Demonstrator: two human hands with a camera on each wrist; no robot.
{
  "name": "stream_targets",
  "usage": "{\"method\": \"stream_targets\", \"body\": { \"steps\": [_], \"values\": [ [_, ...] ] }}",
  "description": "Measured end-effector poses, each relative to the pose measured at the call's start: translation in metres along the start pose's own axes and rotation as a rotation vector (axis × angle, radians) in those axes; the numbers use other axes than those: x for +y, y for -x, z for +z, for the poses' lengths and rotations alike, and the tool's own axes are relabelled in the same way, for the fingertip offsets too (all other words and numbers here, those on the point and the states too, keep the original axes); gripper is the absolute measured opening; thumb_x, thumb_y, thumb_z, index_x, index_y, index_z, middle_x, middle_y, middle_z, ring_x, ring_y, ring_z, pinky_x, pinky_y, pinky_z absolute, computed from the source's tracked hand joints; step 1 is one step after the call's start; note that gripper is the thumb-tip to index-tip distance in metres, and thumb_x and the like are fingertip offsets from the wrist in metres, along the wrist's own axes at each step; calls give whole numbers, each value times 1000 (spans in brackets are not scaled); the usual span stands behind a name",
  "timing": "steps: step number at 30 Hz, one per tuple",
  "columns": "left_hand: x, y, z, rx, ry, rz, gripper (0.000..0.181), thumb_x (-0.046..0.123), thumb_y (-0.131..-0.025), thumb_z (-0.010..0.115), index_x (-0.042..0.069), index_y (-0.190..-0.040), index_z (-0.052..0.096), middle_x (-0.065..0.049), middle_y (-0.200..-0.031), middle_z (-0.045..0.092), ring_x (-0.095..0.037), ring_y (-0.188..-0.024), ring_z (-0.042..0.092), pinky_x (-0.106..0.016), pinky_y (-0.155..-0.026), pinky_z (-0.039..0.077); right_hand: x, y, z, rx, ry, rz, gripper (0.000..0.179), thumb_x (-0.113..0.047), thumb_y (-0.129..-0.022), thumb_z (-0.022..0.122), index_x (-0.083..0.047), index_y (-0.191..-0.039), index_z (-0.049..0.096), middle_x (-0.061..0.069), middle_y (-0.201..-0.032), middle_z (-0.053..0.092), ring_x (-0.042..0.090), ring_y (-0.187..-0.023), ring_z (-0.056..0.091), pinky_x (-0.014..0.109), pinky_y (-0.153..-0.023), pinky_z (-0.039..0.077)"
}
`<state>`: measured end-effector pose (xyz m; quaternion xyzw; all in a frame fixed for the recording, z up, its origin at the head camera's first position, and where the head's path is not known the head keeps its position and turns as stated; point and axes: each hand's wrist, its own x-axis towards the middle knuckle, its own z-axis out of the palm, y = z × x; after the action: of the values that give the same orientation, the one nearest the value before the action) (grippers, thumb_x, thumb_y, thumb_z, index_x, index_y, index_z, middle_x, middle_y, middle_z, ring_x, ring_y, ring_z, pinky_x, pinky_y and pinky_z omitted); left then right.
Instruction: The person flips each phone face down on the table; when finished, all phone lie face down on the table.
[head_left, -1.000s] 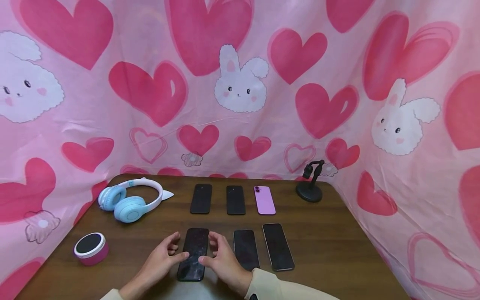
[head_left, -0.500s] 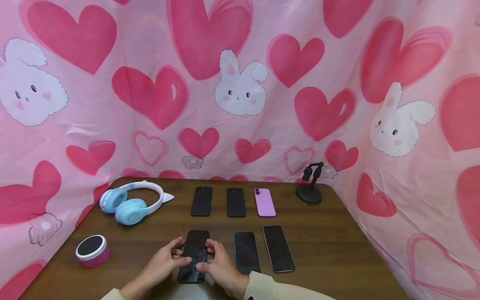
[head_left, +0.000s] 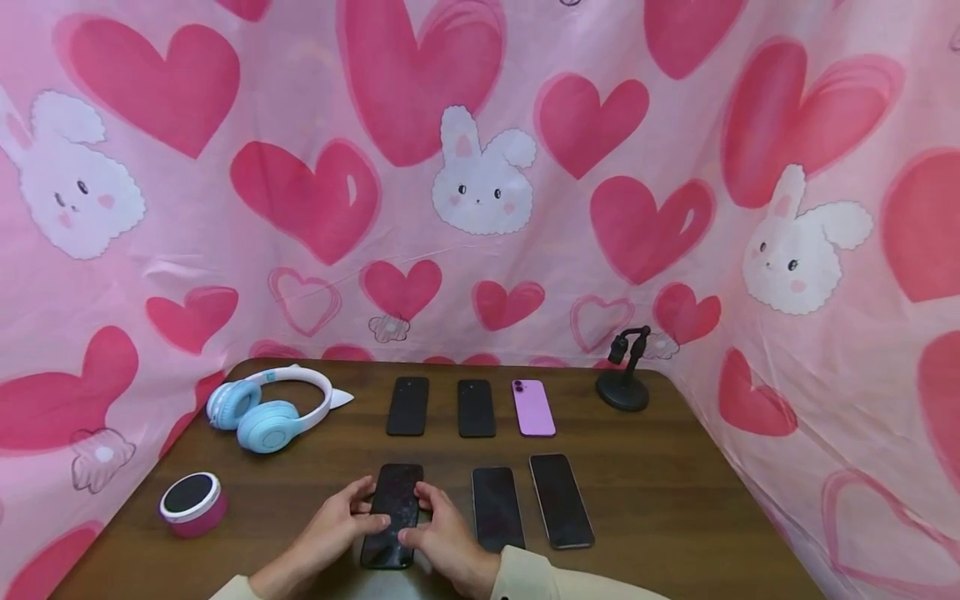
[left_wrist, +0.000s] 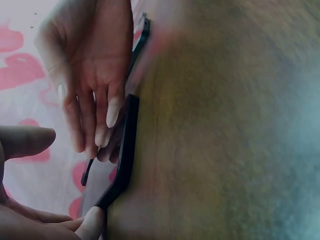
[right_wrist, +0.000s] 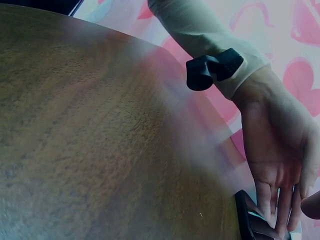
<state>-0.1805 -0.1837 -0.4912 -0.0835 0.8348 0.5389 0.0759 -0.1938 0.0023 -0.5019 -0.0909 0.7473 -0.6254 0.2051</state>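
A black phone lies screen up on the brown table between my two hands. My left hand is at its left side, fingertips right at the long edge and the thumb over the screen. From the right, my right hand meets the other long edge, its thumb also over the glass. In the left wrist view, straight fingers of the right hand reach down beside the phone, and the left thumb stands apart from it. The right wrist view shows the left hand with extended fingers beside the phone.
Two more phones, a dark one and a larger one, lie right of my hands. Behind are two black phones and a pink phone. Headphones, a pink-and-white round speaker and a black stand surround them.
Both hands have drawn in a little toward the phone's long edges, and the thumbs reach slightly further over the screen. The phone keeps its place; the head view has shifted slightly.
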Motion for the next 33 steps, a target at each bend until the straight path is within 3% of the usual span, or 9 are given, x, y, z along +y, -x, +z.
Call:
{"method": "stream_targets", "body": {
  "steps": [6, 10, 21, 29, 33],
  "values": [
    [-2, 0, 0, 20, 33, -27, 80, 21, -85, 79, -10, -148, 40, -30, -143, 54, -31, -113, 60, -43, -93, 52, -1, 0, 5, 20, -2, 9, 70, -3, -83, 74, 1, -147, 46, 17, -146, 52, 31, -126, 54, 54, -109, 47],
    [-3, -1, -2, 14, 37, -50, 80, 24, -87, 78, -9, -149, 39, -30, -143, 53, -30, -114, 59, -44, -94, 52, 0, 0, 8, 25, -21, 9, 70, -2, -82, 74, 1, -146, 47, 16, -146, 53, 34, -131, 49, 56, -111, 44],
    [8, -1, -8, 20, 83, -41, 78, 25, -88, 77, -4, -150, 39, -27, -144, 54, -29, -116, 58, -41, -94, 51, -2, 1, 8, 29, -67, -31, 71, 3, -82, 73, 3, -147, 44, 19, -144, 52, 18, -97, 68, 37, -86, 61],
    [9, 5, -5, 3, 247, 46, 73, 19, -92, 73, -2, -152, 38, -26, -148, 52, -32, -125, 59, -32, -93, 52, 0, 4, 10, 51, -46, -114, 66, -2, -85, 74, 4, -145, 47, 24, -135, 55, 20, -94, 70, 36, -83, 61],
    [5, 6, -2, -6, 351, 60, 69, 16, -94, 69, -4, -152, 37, -27, -147, 51, -31, -126, 58, -30, -92, 52, -1, 5, 10, 36, -17, -122, 61, -8, -88, 74, 1, -143, 50, 23, -134, 55, 21, -96, 70, 37, -84, 60]
  ]
}}
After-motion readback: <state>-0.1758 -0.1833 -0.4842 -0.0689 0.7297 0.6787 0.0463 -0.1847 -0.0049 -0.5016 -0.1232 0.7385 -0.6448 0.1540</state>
